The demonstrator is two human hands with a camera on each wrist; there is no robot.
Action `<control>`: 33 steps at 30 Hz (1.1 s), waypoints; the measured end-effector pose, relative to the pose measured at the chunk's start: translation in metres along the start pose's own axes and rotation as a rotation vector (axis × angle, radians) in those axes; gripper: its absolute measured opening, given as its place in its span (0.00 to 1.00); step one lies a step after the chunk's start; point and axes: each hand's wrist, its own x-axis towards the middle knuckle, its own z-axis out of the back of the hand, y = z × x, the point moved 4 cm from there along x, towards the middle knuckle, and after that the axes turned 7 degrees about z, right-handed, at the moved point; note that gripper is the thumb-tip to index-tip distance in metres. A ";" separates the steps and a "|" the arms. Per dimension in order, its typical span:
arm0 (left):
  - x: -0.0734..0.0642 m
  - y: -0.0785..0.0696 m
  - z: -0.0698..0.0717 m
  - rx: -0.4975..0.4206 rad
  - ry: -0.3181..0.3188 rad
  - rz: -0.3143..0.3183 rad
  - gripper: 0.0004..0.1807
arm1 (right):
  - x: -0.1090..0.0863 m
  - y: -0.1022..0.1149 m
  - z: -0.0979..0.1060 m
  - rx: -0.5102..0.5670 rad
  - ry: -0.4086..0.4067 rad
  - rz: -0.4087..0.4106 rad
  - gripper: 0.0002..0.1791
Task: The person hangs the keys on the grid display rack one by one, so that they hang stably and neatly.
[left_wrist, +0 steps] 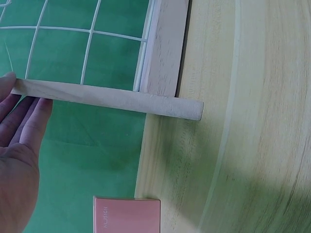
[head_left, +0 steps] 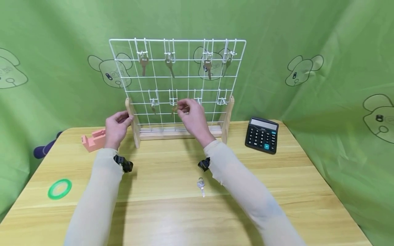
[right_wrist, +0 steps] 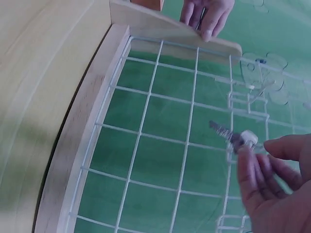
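Key [right_wrist: 234, 139] at the lower hook row of the wire rack [head_left: 160, 135], by the second hook from the rack's left end; toothed blade points away from the fingers. Right hand [head_left: 194, 115] in front of the rack, fingers curled, tips right at the key's head. Cannot tell from these views whether thumb and forefinger pinch it or merely touch it.

Left hand [head_left: 117, 128] at the rack's left end, pinching the wooden upright [left_wrist: 121, 101] between thumb and fingers; thumb on one face, fingers on the other.

Upper row of the rack: four hung keys, counted from its left end as first [head_left: 143, 64], second [head_left: 169, 65], third [head_left: 208, 67] and fourth [head_left: 227, 65]. Lower row: one small key [head_left: 153, 108] on the leftmost hook. Third lower hook partly hidden behind the right hand.

Loose silver key [head_left: 201, 185] flat on the table [head_left: 166, 218], well in front of the rack, right of its middle. Calculator [head_left: 262, 135] just right of the rack. Pink tape dispenser [head_left: 93, 140] left of the rack, partly behind the left hand. Green tape ring [head_left: 51, 194] farther left and forward of the rack. Green curtain [head_left: 264, 27] with bear-face prints behind the rack.
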 end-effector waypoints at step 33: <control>-0.001 0.000 0.000 -0.006 0.003 -0.001 0.23 | -0.074 -0.023 0.030 -0.057 0.382 -0.022 0.12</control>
